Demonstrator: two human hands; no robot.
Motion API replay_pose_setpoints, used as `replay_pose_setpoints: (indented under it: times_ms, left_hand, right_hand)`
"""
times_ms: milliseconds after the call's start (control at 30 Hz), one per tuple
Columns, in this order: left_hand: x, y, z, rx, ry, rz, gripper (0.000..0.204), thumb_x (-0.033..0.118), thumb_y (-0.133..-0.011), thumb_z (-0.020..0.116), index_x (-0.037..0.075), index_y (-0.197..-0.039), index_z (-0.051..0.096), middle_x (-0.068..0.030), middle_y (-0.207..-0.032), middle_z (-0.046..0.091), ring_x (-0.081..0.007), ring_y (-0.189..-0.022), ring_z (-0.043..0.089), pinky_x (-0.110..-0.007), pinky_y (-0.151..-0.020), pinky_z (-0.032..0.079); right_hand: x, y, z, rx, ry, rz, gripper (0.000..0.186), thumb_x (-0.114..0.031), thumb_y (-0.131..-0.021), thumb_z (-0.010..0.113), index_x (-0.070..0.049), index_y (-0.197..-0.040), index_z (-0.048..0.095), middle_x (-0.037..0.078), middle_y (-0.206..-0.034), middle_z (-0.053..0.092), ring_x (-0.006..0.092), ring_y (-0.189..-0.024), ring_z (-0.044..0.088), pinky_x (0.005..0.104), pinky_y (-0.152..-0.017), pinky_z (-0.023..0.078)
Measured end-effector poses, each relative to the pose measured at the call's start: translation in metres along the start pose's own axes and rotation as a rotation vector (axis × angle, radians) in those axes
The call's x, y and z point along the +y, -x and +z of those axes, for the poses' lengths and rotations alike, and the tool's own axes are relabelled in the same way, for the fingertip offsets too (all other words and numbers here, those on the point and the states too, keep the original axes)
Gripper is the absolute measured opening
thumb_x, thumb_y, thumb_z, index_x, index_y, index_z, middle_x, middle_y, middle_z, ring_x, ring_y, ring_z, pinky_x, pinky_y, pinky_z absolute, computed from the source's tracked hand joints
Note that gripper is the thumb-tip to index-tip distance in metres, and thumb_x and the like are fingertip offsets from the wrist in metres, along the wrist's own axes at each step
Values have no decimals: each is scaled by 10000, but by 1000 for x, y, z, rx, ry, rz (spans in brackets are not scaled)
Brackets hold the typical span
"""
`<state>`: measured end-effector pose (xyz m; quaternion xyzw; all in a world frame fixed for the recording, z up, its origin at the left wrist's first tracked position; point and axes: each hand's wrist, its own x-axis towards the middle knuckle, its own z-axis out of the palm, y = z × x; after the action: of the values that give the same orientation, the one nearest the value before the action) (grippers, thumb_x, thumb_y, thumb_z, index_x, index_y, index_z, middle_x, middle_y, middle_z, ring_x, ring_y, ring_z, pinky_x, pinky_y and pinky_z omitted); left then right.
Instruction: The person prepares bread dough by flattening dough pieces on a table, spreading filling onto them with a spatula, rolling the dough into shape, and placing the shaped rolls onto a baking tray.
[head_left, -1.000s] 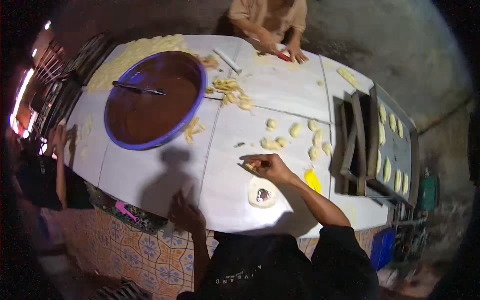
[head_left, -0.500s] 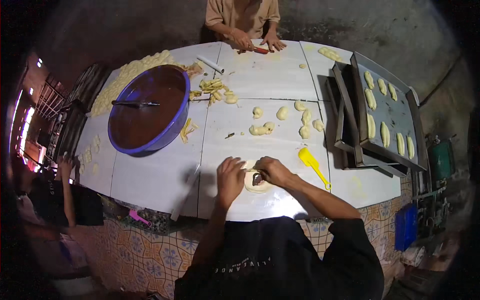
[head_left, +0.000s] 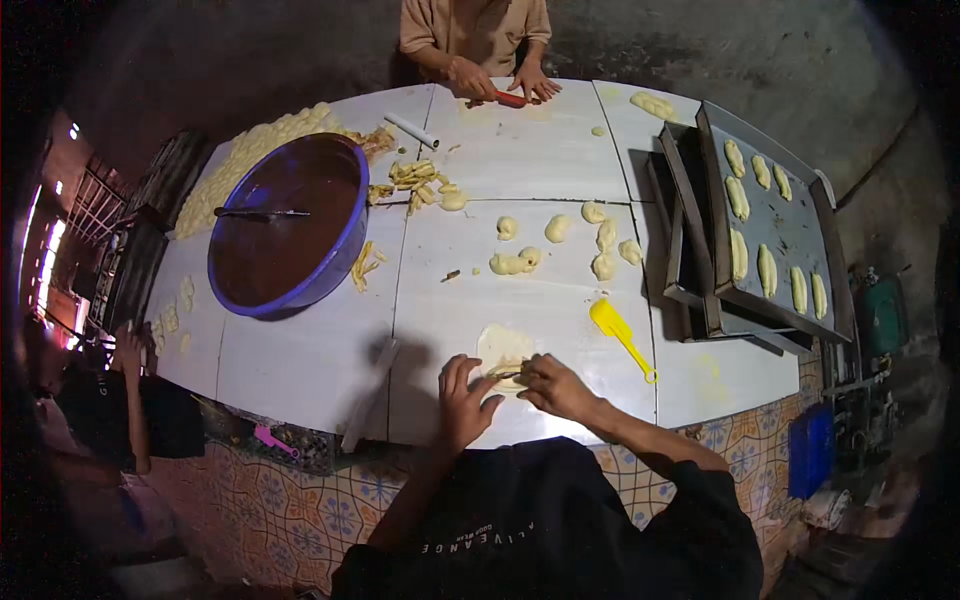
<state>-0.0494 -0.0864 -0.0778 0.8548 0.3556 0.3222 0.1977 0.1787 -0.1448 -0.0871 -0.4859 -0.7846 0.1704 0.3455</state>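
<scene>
A flat, pale piece of dough (head_left: 500, 342) lies on the white table in front of me, its near part folded over a dark brown filling. My left hand (head_left: 466, 402) pinches the left end of the fold with bent fingers and thumb. At the right end, my right hand (head_left: 560, 388) grips the fold between thumb and fingers. Part of the filling is hidden by my fingers. Beyond my hands sit several rounded dough pieces (head_left: 557, 229), some twisted. To the right lies a yellow scraper (head_left: 620, 333) with a long handle.
At the left stands a blue basin (head_left: 345, 262) of brown filling with a dark utensil. Many dough pieces (head_left: 240, 165) lie behind it, and banana-like strips (head_left: 412, 176) beside it. Stacked metal trays (head_left: 775, 235) hold shaped dough. Across the table, a person (head_left: 478, 40) handles a red-handled tool.
Both hands have drawn nearer to me along the dough, uncovering its far part. The round dark filling visible before is now mostly covered by the fold. The view has shifted slightly.
</scene>
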Motion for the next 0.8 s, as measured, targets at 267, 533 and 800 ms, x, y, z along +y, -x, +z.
replay_pose_setpoints:
  times_ms: [267,533,800]
  left_hand:
    - [-9,-23,27,121,-22,-110,164,-39,-761,646,42,-895,692,-149,-1109,567,-379,-1168,506,-507,-1000,377]
    - [3,-24,14,-96,-79,-1,416,44,-807,685,15,-1216,619,-169,-1190,539,-352,-1239,462,-556,-1049,301]
    - [1,-24,21,-73,-331,-112,431,195,-908,687,-8,-1276,592,-325,-1481,376,-457,-1447,306,-605,-1136,256]
  right_hand:
    - [13,-25,19,213,-102,289,231,45,-802,627,22,-1021,695,211,-1055,626,378,-978,600,413,-869,517]
    - [6,-15,13,47,38,137,335,-22,-838,670,27,-1169,649,213,-1192,595,387,-1120,580,455,-962,510]
    - [14,-23,12,266,293,259,363,-162,-893,696,-7,-1214,627,256,-1393,516,439,-1245,527,510,-982,481]
